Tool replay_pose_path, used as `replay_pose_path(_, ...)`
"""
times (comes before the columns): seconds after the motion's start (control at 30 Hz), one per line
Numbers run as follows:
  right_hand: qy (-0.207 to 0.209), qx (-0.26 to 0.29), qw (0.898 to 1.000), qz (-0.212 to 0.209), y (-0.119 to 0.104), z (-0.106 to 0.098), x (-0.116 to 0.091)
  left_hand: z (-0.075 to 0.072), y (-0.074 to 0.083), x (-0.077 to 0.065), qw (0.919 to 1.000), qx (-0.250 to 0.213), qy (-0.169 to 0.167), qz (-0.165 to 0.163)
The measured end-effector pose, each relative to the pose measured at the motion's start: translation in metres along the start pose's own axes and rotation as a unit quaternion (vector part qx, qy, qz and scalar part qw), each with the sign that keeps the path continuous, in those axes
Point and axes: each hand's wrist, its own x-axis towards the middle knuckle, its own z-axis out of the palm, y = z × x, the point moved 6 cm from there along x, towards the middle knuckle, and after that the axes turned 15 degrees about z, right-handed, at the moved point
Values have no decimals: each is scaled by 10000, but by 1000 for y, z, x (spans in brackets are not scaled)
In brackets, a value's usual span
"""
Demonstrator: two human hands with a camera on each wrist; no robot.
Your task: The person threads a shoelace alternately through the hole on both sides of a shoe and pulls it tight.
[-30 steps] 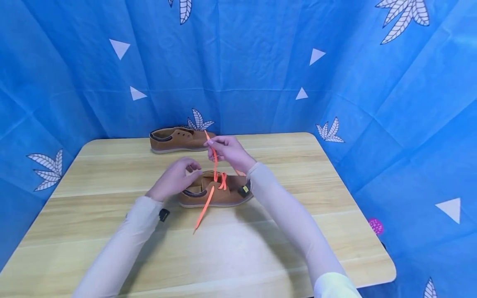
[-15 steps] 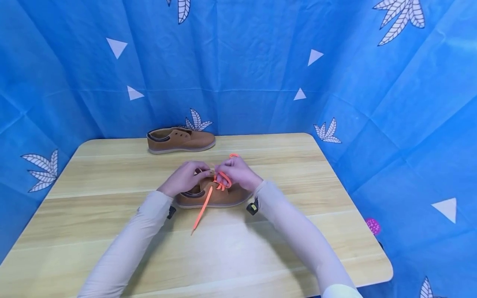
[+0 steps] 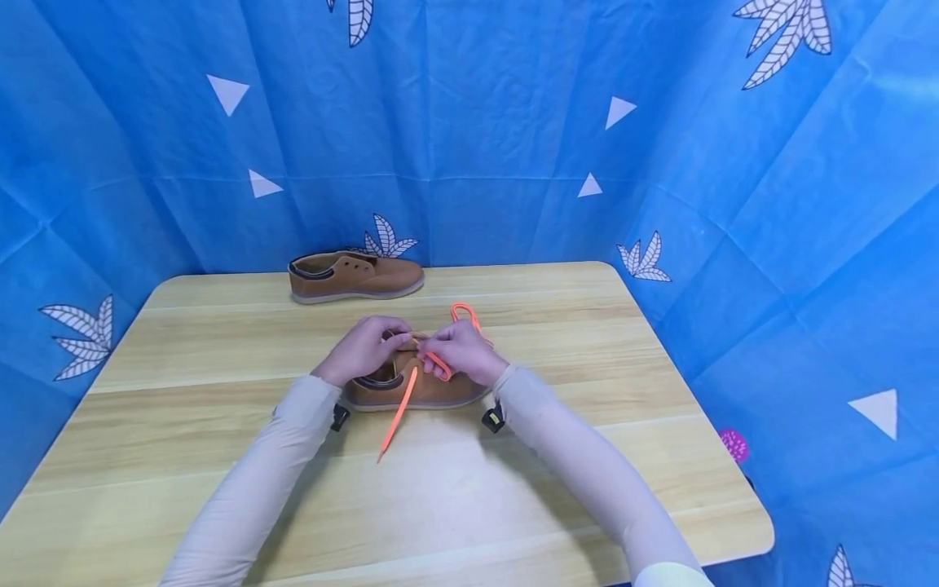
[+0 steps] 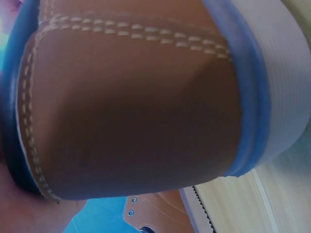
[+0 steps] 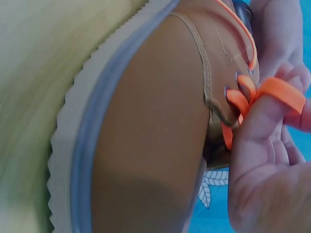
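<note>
A brown shoe [image 3: 447, 393] stands on the table with its toe to the right; its stitched heel [image 4: 136, 111] fills much of the left wrist view. My right hand [image 3: 462, 350] pinches an orange shoelace [image 5: 282, 92] close to the eyelets, and a bend of the lace stands out from the fingers. At the far eyelet flap, the thumb and fingers of my left hand [image 3: 367, 349] grip the shoe's edge, right beside the right fingertips. One lace end hangs over the near side onto the table. Both hands partly hide the shoe's opening.
A second brown shoe [image 3: 381, 279], with bare eyelets, stands at the table's back edge, left of centre. Blue patterned cloth [image 3: 499, 147] hangs behind and beside the wooden table [image 3: 455, 505]. A further loop of lace [image 3: 464, 310] shows beyond the right hand.
The right hand has come down from above the shoe with the lace, to the eyelets. My left hand has shifted slightly right to the far flap. A lace loop now shows behind the right hand.
</note>
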Motion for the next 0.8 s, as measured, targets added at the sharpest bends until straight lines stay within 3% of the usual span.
replay_pose_path(0.4, 489, -59, 9988, 32, 0, 7, -4, -1, 3, -5, 9998, -198, 57, -62)
replay_pose_path(0.63, 833, -335, 9960, 34, -1, 11, -5, -1, 5, -10, 9957, -882, -81, 277)
replay_pose_path(0.8, 951, -294, 9950, 39, -3, 12, -6, -2, 2, -14, 9893, -1431, -258, -94)
